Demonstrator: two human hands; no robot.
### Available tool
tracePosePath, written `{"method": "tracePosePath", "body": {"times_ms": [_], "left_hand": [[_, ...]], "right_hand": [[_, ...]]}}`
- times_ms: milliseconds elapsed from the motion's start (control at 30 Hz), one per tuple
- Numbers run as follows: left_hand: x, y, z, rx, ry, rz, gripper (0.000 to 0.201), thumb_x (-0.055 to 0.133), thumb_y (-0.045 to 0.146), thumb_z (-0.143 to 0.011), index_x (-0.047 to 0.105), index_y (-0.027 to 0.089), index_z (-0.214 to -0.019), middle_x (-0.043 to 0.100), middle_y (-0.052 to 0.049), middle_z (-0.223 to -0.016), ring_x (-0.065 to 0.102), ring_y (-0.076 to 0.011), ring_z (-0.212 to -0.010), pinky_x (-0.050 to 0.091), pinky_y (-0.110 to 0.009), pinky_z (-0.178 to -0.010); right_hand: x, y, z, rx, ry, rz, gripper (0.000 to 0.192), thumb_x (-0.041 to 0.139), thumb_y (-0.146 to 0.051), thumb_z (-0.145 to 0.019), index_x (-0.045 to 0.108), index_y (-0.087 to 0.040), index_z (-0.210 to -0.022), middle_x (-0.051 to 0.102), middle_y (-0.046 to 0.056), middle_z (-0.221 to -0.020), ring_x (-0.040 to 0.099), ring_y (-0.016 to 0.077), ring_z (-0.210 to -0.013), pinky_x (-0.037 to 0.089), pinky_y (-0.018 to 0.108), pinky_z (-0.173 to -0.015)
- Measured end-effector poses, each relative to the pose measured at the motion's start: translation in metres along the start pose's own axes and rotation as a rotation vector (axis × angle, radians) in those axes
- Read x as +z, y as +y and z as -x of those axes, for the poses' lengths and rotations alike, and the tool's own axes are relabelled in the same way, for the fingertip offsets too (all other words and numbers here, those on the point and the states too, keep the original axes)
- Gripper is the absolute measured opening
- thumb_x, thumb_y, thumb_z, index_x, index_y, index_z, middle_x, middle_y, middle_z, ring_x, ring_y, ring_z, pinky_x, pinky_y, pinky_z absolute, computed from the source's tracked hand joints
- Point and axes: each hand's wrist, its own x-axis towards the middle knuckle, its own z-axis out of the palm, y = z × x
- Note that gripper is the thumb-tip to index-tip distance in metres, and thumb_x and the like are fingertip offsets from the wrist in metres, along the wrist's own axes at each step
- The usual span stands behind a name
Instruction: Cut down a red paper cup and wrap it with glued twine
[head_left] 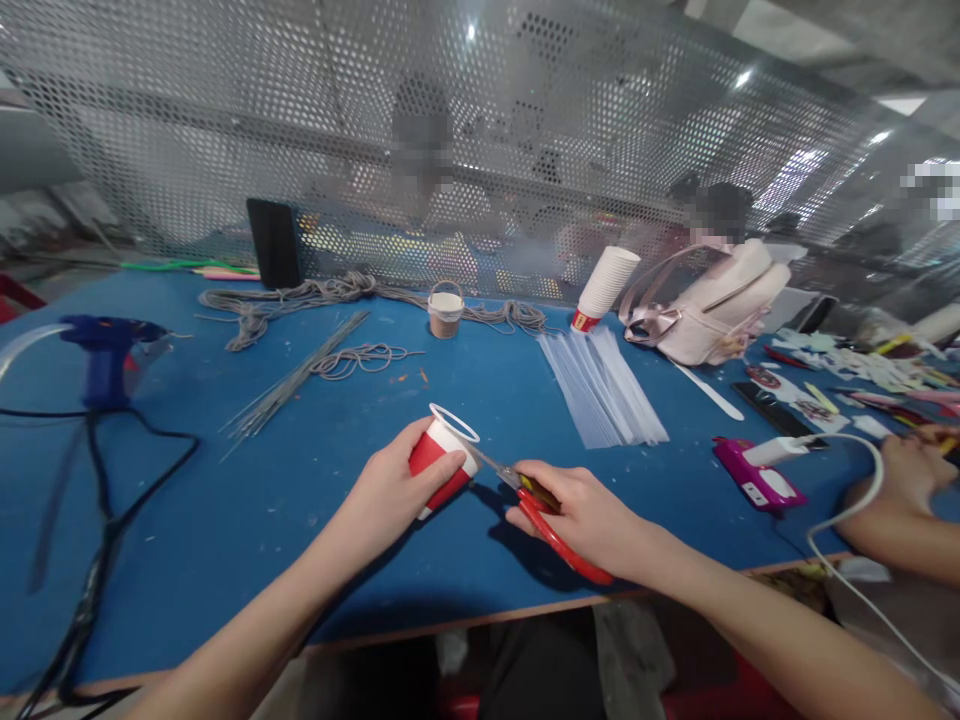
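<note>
At frame centre, the left hand (390, 480) is gripping a red paper cup (444, 462) while the right hand (581, 515), holding red scissors (544, 520), is cutting near its rim; turning the cup steadily likely comes next.

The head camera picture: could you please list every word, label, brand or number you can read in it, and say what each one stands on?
No text can be read.
Red paper cup in the left hand: no print shows.
Stack of paper cups: red band at its base, marks too small to read.
Pink device: white label, too blurred to read.
Red scissors in the right hand: no marking visible.
</note>
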Motion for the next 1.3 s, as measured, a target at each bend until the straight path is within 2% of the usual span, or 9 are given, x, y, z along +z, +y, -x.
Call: {"method": "tracePosePath", "body": {"times_ms": [233, 433, 567, 700, 900, 1200, 1300], "left_hand": [[0.001, 0.002, 0.0, -0.006, 0.008, -0.016, 0.063, 0.051, 0.053, -0.078, 0.05, 0.012, -0.127, 0.068, -0.012, -0.112, 0.063, -0.0296, -0.1, 0.05, -0.038, -0.081], [0.002, 0.003, 0.002, 0.037, 0.031, -0.049, 0.062, 0.05, 0.052, -0.079, 0.051, 0.012, -0.126, 0.067, -0.013, -0.116, 0.062, -0.029, -0.102, 0.046, -0.039, -0.088], [0.001, 0.004, 0.002, 0.041, 0.029, -0.076, 0.061, 0.05, 0.053, -0.079, 0.052, 0.012, -0.124, 0.068, -0.012, -0.11, 0.064, -0.0289, -0.096, 0.048, -0.038, -0.084], [0.001, 0.005, 0.003, 0.053, 0.046, -0.082, 0.059, 0.051, 0.055, -0.078, 0.055, 0.014, -0.121, 0.07, -0.01, -0.101, 0.066, -0.0279, -0.087, 0.051, -0.037, -0.077], [0.002, 0.006, 0.005, 0.033, -0.004, -0.065, 0.058, 0.054, 0.056, -0.077, 0.056, 0.016, -0.12, 0.07, -0.009, -0.097, 0.066, -0.0247, -0.072, 0.052, -0.032, -0.06], [0.0, 0.003, 0.004, 0.032, -0.027, -0.067, 0.059, 0.055, 0.054, -0.077, 0.056, 0.017, -0.122, 0.07, -0.009, -0.099, 0.066, -0.0239, -0.07, 0.052, -0.031, -0.058], [0.0, 0.003, 0.004, 0.045, -0.035, -0.063, 0.058, 0.055, 0.054, -0.077, 0.056, 0.017, -0.122, 0.07, -0.009, -0.099, 0.066, -0.025, -0.074, 0.053, -0.032, -0.063]], "right_hand": [[-0.003, -0.003, 0.0, 0.013, -0.023, 0.029, 0.029, 0.056, -0.043, -0.087, 0.058, -0.017, -0.1, 0.056, -0.001, -0.07, 0.043, 0.0114, -0.058, 0.035, 0.022, -0.056], [-0.003, -0.005, -0.003, -0.002, -0.013, 0.049, 0.028, 0.057, -0.042, -0.087, 0.059, -0.017, -0.1, 0.055, -0.002, -0.07, 0.044, 0.0111, -0.058, 0.036, 0.022, -0.056], [-0.003, -0.004, -0.002, 0.0, -0.017, 0.046, 0.028, 0.057, -0.043, -0.087, 0.059, -0.017, -0.097, 0.054, -0.003, -0.065, 0.042, 0.0106, -0.055, 0.034, 0.022, -0.054], [-0.005, -0.003, -0.002, -0.017, -0.017, 0.06, 0.028, 0.056, -0.043, -0.088, 0.06, -0.017, -0.1, 0.058, 0.0, -0.071, 0.046, 0.0114, -0.059, 0.037, 0.022, -0.057], [-0.007, -0.001, -0.006, -0.043, -0.01, 0.108, 0.033, 0.056, -0.044, -0.087, 0.06, -0.017, -0.106, 0.062, 0.003, -0.078, 0.053, 0.0139, -0.064, 0.04, 0.024, -0.061], [-0.013, 0.002, -0.007, -0.065, -0.014, 0.121, 0.036, 0.056, -0.045, -0.087, 0.06, -0.016, -0.109, 0.064, 0.003, -0.077, 0.052, 0.0133, -0.063, 0.041, 0.023, -0.06], [-0.015, 0.002, -0.007, -0.07, -0.014, 0.121, 0.036, 0.055, -0.047, -0.087, 0.061, -0.016, -0.105, 0.061, 0.002, -0.073, 0.048, 0.0123, -0.059, 0.039, 0.023, -0.058]]}}
